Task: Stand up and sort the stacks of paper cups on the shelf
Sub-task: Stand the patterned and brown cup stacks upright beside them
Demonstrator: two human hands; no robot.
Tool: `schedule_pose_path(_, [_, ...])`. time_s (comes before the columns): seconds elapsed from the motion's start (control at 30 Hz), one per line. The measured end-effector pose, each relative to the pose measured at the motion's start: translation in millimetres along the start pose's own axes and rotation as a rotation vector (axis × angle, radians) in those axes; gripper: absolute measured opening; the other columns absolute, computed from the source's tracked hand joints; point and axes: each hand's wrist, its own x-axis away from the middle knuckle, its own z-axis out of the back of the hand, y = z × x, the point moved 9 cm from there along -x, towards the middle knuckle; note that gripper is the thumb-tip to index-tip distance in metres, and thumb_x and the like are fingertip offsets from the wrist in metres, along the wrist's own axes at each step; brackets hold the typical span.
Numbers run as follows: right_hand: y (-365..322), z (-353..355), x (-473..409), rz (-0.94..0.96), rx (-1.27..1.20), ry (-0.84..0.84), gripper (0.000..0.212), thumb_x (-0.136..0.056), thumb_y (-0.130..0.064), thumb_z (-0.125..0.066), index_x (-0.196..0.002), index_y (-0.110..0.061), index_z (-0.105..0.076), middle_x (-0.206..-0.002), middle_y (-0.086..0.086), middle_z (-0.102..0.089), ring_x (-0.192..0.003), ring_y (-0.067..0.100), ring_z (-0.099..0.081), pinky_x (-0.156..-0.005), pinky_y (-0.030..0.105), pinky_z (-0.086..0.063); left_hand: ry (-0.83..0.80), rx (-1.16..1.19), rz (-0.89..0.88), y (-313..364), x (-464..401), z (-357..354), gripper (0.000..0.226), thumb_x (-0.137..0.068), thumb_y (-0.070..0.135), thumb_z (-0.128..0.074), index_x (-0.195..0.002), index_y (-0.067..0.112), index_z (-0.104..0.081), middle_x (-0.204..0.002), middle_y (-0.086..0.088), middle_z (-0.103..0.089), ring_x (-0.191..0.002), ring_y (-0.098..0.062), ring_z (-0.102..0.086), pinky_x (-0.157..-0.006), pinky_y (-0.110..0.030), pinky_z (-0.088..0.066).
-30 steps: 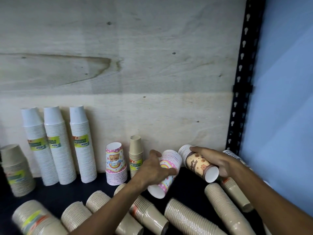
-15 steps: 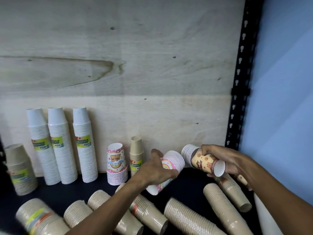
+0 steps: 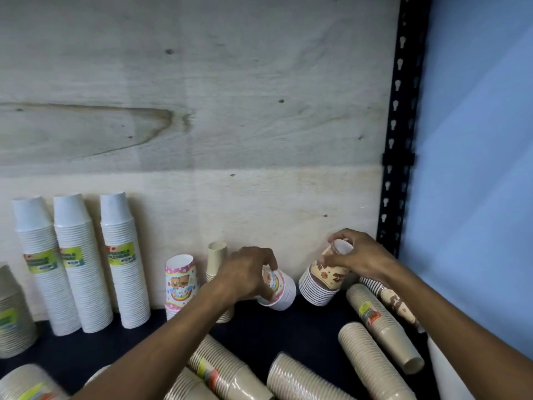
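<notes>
Both short stacks have swung from lying tilted in the air to nearly upright, rims down, close to the shelf [image 3: 259,336]. That holds for the pink rainbow stack [image 3: 278,290] and the brown spotted stack [image 3: 321,282] alike.

Left hand [image 3: 245,274] has its grip closed around the pink rainbow stack, fingers over the base and side; the stack's rim end sits just below and right of that grip, at or just above the dark shelf, though contact is hard to tell. Right hand [image 3: 356,256] is closed on the top of the brown spotted stack, fingertips [image 3: 331,249] pinching the white base of the uppermost cup; the rest of the stack hangs below the grip, leaning left.

A matching pink bear stack [image 3: 180,284] stands upright left of the left grip, with a short kraft stack [image 3: 216,255] partly hidden behind the wrist.

Likely trouble: the right grip seems to hold only the top cup or two, so the nested cups below could slide off and scatter. The lean adds to that, and a tilted release may topple the stack onto the lying kraft stacks [image 3: 383,321] just below the right grip. The left forearm could also brush the standing stacks.
</notes>
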Motion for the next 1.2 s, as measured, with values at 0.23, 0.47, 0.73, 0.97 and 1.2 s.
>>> schedule_pose_path(0.23, [-7.7,-22.8,-7.2,0.055,0.059,-0.048,0.067,-0.059,-0.031,-0.091,-0.114,-0.028,-0.053,-0.11,-0.008,-0.062,-0.097,0.01,-0.063,-0.086,0.033,-0.056,-0.191,-0.101,-0.115,2.8,-18.1,-1.0,0.061,-0.064,0.028,-0.088,-0.119,0.032,-0.061,-0.118,0.002,-0.053,-0.111,-0.016,-0.051,-0.092,-0.03,-0.046])
schedule_pose_path(0.47, [-10.7,-40.2,-4.8,0.096,0.032,-0.158,0.05,-0.07,-0.021,-0.087,-0.109,-0.029,-0.057,-0.104,-0.007,-0.067,-0.092,0.013,-0.067,-0.08,0.031,-0.058,-0.223,-0.085,-0.179,2.1,-23.3,-6.8,0.055,-0.067,0.027,-0.086,-0.114,0.029,-0.057,-0.111,0.008,-0.049,-0.103,-0.013,-0.047,-0.085,-0.031,-0.047])
schedule_pose_path(0.73, [-13.1,-36.4,-0.2,0.1,0.094,-0.174,0.047,-0.072,-0.017,-0.085,-0.109,-0.03,-0.058,-0.107,-0.008,-0.067,-0.093,0.012,-0.067,-0.078,0.029,-0.057,-0.146,-0.133,-0.21,6.4,-19.0,-0.2,0.065,-0.073,0.018,-0.082,-0.13,0.031,-0.054,-0.133,0.004,-0.046,-0.12,-0.018,-0.049,-0.09,-0.031,-0.046])
schedule_pose_path(0.97, [-18.3,-48.3,-1.4,0.143,0.035,-0.106,0.041,-0.078,-0.016,-0.081,-0.111,-0.03,-0.061,-0.106,-0.005,-0.068,-0.089,0.01,-0.07,-0.079,0.027,-0.058,-0.126,-0.202,-0.185,0.8,-17.4,1.5,0.068,-0.078,0.014,-0.078,-0.138,0.028,-0.049,-0.143,0.003,-0.049,-0.129,-0.021,-0.047,-0.101,-0.038,-0.045])
schedule_pose_path(1.2, [-21.8,-56.0,-0.5,0.198,-0.006,-0.076,0.04,-0.076,-0.019,-0.083,-0.11,-0.025,-0.061,-0.106,-0.004,-0.068,-0.086,0.006,-0.068,-0.068,0.015,-0.053,-0.068,-0.258,-0.176,5.6,-16.0,-2.4,0.07,-0.083,0.015,-0.073,-0.143,0.022,-0.039,-0.145,-0.002,-0.046,-0.13,-0.025,-0.046,-0.099,-0.034,-0.041])
